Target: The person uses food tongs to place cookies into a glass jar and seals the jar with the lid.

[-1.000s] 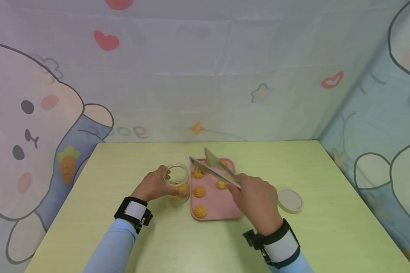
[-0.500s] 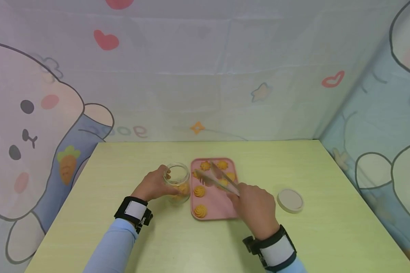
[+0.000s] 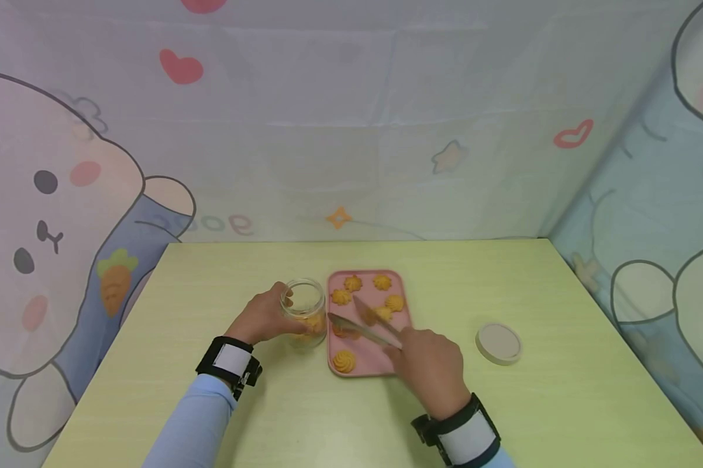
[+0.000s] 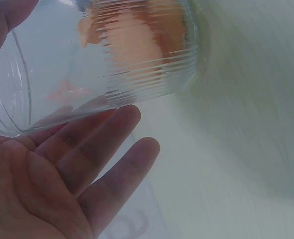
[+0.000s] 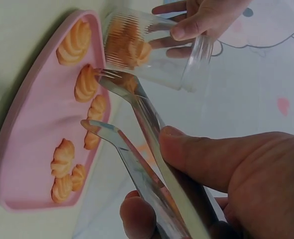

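My left hand (image 3: 264, 318) holds a clear glass jar (image 3: 316, 333), thumb on one side and fingers on the other. Piped cookies (image 4: 137, 42) lie at the bottom of the ribbed jar, whose mouth is uncovered. Metal tongs (image 5: 146, 112), one tip forked, are gripped between thumb and fingers of my right hand (image 3: 430, 367). Their tips stand apart over a pink tray (image 3: 366, 364). In the right wrist view the forked tip is right at one cookie (image 5: 86, 83), with the other tip beyond it. Several more swirled cookies (image 3: 344, 361) lie on the tray.
A round pale lid (image 3: 499, 344) lies on the light yellow table (image 3: 568, 403), right of the tray. The jar stands close beside the tray's left edge. A printed cloth (image 3: 340, 84) hangs behind the table.
My right hand has brought the tongs down and toward me, from above the tray's far cookies to a cookie on its left side. The left hand and jar have stayed put.
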`<action>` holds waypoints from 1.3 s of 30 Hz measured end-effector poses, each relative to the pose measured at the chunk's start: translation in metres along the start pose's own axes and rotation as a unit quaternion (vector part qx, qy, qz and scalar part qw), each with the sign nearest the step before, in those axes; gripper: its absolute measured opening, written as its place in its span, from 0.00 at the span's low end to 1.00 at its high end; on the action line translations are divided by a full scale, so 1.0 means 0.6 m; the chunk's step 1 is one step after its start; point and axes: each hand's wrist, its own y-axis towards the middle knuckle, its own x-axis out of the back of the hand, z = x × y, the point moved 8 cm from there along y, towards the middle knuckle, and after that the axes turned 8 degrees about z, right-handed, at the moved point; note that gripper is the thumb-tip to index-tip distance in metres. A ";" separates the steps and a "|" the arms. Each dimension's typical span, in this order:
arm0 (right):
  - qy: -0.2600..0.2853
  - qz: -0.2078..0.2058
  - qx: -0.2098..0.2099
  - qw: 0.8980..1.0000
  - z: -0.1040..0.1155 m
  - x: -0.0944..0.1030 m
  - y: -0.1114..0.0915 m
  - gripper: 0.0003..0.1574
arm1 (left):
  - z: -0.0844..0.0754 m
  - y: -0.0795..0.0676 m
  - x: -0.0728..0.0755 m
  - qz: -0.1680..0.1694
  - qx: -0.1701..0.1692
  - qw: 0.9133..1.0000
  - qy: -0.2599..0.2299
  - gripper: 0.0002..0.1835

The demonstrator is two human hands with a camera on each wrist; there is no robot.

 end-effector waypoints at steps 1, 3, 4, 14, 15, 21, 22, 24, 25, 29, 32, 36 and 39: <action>-0.002 0.000 0.000 1.000 0.001 -0.001 0.000 0.23 | 0.000 0.000 0.000 0.000 0.000 1.000 -0.001 0.45; -0.006 -0.001 0.001 1.000 0.002 -0.004 -0.001 0.23 | -0.001 -0.001 0.000 0.000 0.000 1.000 -0.001 0.45; -0.009 -0.003 0.000 1.000 0.002 -0.006 0.000 0.24 | -0.001 -0.001 0.000 0.000 0.000 1.000 -0.001 0.45; -0.016 -0.004 0.000 1.000 0.003 -0.018 0.002 0.24 | -0.004 -0.005 0.000 0.003 0.007 1.000 0.001 0.44; -0.015 -0.003 -0.001 1.000 0.003 -0.019 0.002 0.24 | -0.004 -0.005 0.000 0.003 0.007 1.000 0.001 0.44; -0.020 0.000 -0.006 1.000 0.002 -0.022 0.004 0.24 | -0.007 -0.007 0.001 0.004 0.002 1.000 -0.001 0.43; -0.022 0.000 -0.007 1.000 0.001 -0.022 0.005 0.24 | -0.007 -0.007 0.002 0.004 0.003 1.000 -0.002 0.43; -0.028 0.000 -0.010 1.000 0.000 -0.022 0.006 0.24 | -0.008 -0.008 0.001 0.004 0.003 1.000 0.000 0.43; -0.031 -0.001 -0.012 0.999 -0.001 -0.022 0.007 0.24 | -0.008 -0.008 0.002 0.004 0.004 1.000 0.001 0.43; -0.041 -0.009 -0.014 0.999 -0.002 -0.022 0.009 0.26 | -0.010 -0.011 0.004 0.004 0.005 1.000 0.004 0.42; -0.042 -0.014 -0.011 0.999 -0.001 -0.023 0.011 0.26 | -0.010 -0.011 0.005 0.004 0.007 1.000 0.002 0.42; -0.036 -0.016 -0.010 0.999 0.001 -0.025 0.012 0.25 | -0.010 -0.011 0.004 0.006 0.005 1.000 0.000 0.42; -0.028 -0.014 -0.010 0.999 0.002 -0.028 0.013 0.24 | -0.009 -0.010 0.004 0.005 0.001 1.000 0.003 0.42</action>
